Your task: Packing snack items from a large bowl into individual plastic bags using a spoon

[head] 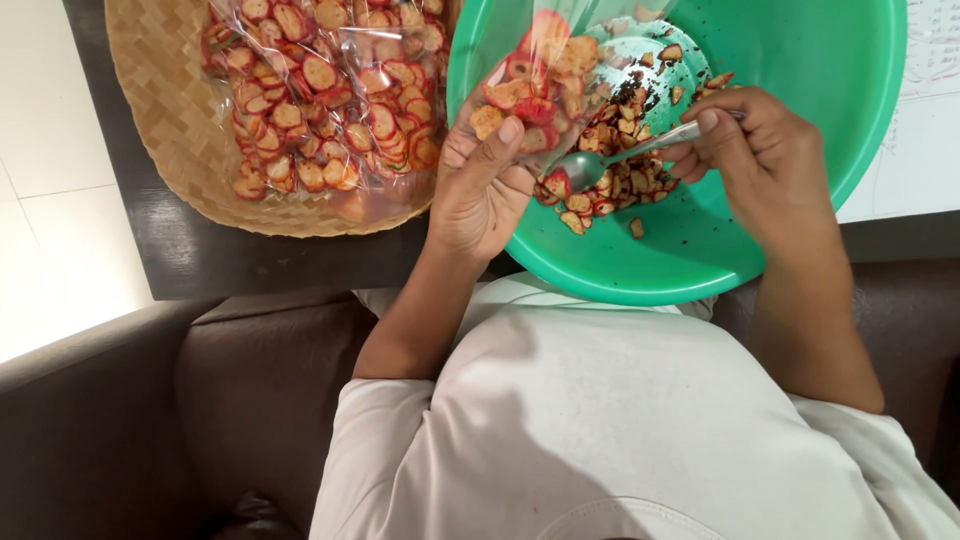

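Chips everywhere: person seated on a dark brown sofa (250, 400), white shirt (640, 430), working over a green plastic basin (800, 60) that sits at the edge of a dark table (190, 250), close enough to reach without leaning. Left hand (480, 190) holds a small clear plastic bag (540, 80) up over the basin, thumb pressed against the bag's front, other fingers curled behind it, pinching the film so the mouth stays open and tilted toward the spoon; bag is partly filled with red-edged round chips. Right hand (765, 160) grips a metal spoon (610, 160) by the handle, thumb and forefinger pinched on it, remaining fingers folded under; spoon bowl points left, just below the bag, over the loose chips (625, 180) heaped with dark crumbs on the basin floor. Holding the bag above the basin means anything dropped lands back in it. Woven bamboo tray (170, 120) to the left on the table carries several sealed clear packs of the same chips (330, 90), set apart from the basin. White tiled floor (50, 150) at far left.
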